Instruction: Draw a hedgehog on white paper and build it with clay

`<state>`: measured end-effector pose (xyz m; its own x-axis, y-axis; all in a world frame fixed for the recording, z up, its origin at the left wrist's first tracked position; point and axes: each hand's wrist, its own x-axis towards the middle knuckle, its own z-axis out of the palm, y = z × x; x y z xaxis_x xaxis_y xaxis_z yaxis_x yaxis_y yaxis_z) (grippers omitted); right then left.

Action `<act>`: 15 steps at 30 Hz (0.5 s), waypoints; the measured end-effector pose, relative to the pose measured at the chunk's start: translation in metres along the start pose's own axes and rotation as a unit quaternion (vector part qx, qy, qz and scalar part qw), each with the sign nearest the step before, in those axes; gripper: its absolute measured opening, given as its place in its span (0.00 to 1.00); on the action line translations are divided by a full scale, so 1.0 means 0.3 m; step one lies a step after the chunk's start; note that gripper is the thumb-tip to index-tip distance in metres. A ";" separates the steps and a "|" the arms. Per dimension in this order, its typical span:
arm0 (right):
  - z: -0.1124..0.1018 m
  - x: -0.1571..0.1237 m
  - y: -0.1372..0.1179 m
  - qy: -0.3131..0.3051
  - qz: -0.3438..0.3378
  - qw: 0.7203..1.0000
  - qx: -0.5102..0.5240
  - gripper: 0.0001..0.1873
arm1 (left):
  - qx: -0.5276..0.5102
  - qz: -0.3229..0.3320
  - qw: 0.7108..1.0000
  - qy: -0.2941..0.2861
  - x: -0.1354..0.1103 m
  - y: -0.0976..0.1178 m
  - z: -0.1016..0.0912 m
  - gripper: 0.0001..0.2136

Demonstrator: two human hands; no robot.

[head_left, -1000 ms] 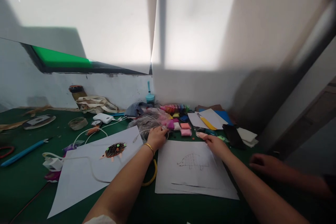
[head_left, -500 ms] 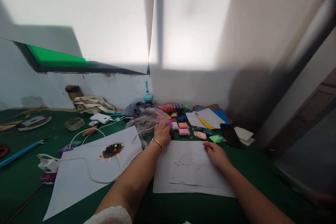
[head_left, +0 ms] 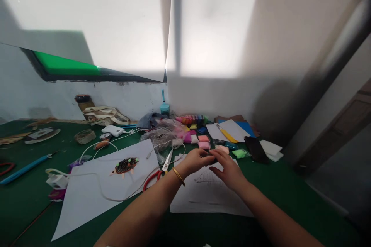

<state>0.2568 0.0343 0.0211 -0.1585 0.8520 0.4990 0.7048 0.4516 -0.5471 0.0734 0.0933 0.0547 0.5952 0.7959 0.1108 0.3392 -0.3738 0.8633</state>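
Observation:
My left hand [head_left: 197, 160], with a gold bangle on the wrist, and my right hand [head_left: 228, 169] meet fingertip to fingertip above the top edge of a white sheet [head_left: 208, 195] that bears a pencil sketch of an animal. Both hands pinch at a small dark thing between them, too small to name. Just beyond the fingers lie small packets of coloured clay [head_left: 199, 139]. Red-handled scissors [head_left: 162, 166] lie left of my left hand. Further left, a large white sheet [head_left: 87, 193] carries a dark clay hedgehog figure [head_left: 126, 165].
On the green table [head_left: 290, 185] lie a crumpled plastic bag [head_left: 162, 135], a yellow cutter [head_left: 227, 134] on paper, dark and white card pieces [head_left: 262, 148], a white cable [head_left: 98, 191], a power bank [head_left: 113, 130], a tape roll [head_left: 85, 136] and a blue pen [head_left: 24, 168].
My left hand left the plastic bag and my right hand left the sheet; both rose and met above the drawing. The scissors now show beside it.

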 end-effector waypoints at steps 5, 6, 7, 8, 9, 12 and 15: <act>0.008 0.019 -0.024 -0.003 0.126 0.984 0.128 0.23 | -0.259 -0.024 0.965 0.043 -0.082 0.010 0.004 0.23; 0.009 0.017 -0.024 -0.004 0.136 0.980 0.148 0.23 | -0.263 -0.010 0.963 0.055 -0.096 0.009 0.003 0.20; 0.010 0.014 -0.025 -0.008 0.140 0.976 0.167 0.23 | -0.248 0.012 0.966 0.073 -0.109 0.007 0.003 0.18; 0.012 0.011 -0.027 -0.014 0.139 0.973 0.183 0.23 | -0.210 0.040 0.972 0.095 -0.120 0.007 0.004 0.16; 0.014 0.006 -0.031 -0.019 0.136 0.971 0.197 0.22 | -0.163 0.070 0.976 0.123 -0.129 0.008 0.006 0.13; 0.020 -0.004 -0.047 -0.021 0.137 0.966 0.218 0.21 | -0.014 0.149 0.969 0.196 -0.146 0.018 0.014 0.08; 0.021 -0.009 -0.063 -0.023 0.148 0.962 0.227 0.20 | 0.085 0.190 0.955 0.211 -0.151 0.031 0.019 0.09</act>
<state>0.2395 0.0251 0.0257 -0.0355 0.9670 0.2521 0.3498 0.2484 -0.9033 0.0538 0.0510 0.0550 0.3642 0.6948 0.6202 0.2923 -0.7175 0.6322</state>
